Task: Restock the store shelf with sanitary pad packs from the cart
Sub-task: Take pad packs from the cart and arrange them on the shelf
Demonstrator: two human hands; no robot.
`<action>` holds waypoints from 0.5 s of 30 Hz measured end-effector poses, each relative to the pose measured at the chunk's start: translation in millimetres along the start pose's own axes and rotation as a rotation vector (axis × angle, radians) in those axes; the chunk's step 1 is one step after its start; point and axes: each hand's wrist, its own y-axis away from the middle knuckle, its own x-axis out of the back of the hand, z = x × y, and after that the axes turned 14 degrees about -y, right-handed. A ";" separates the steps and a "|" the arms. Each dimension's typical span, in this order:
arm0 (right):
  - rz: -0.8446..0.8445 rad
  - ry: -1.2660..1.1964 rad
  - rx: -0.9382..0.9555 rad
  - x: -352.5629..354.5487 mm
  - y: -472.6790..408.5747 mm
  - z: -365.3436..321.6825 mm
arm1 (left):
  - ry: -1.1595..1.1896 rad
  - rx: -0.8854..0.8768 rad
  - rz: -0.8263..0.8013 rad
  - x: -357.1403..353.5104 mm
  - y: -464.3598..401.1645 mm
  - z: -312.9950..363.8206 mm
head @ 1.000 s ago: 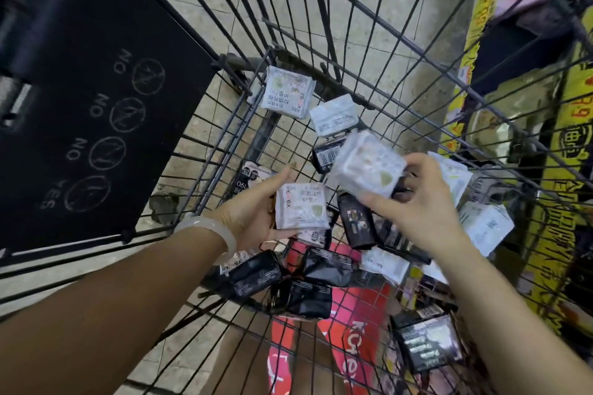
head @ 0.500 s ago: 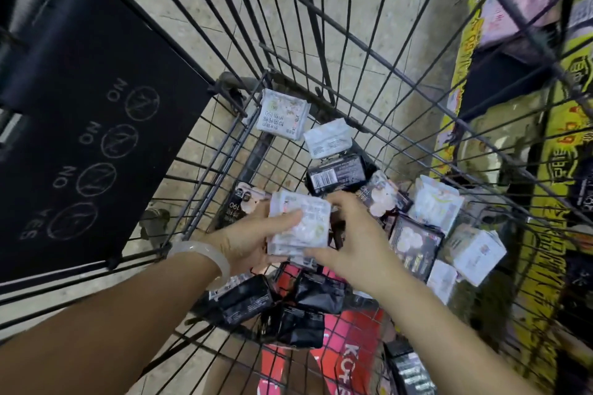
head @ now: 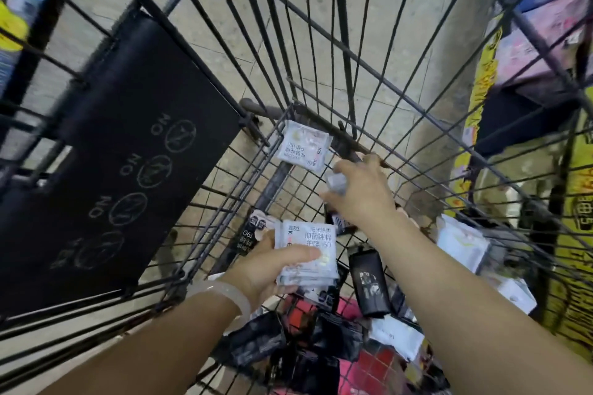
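Gripping a stack of white packs (head: 308, 255), the left hand (head: 268, 266) sits tight; ahead, the right hand (head: 359, 191) pinches another white pack (head: 337, 184) inside the cart (head: 224, 51).

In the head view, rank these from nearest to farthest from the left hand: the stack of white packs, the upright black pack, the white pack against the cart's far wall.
1. The stack of white packs: held in the left hand itself.
2. The upright black pack: just to the right of the stack, on the cart floor.
3. The white pack on the far wall: well beyond the hand, leaning on the wires.
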 end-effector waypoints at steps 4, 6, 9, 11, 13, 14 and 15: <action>0.235 -0.522 0.003 13.6 19.2 11.8 | 0.033 -0.019 0.026 2.1 2.9 1.5; 0.214 -0.960 -0.145 28.2 35.2 12.7 | 0.030 -0.031 0.036 6.9 3.3 1.6; 0.018 -1.290 -0.464 40.7 55.4 19.4 | 0.016 -0.045 0.028 12.1 3.3 1.2; -0.076 -1.263 -0.589 40.4 63.2 23.8 | 0.013 -0.056 0.025 10.7 3.8 1.3; -0.110 -1.189 -0.636 38.2 67.6 27.1 | 0.014 -0.053 0.028 8.2 3.0 1.7; -0.127 -1.159 -0.630 36.3 68.6 29.5 | 0.009 -0.054 0.024 7.4 2.4 2.1; -0.147 -1.136 -0.622 35.1 70.1 29.7 | -0.001 -0.052 0.023 6.4 2.8 3.0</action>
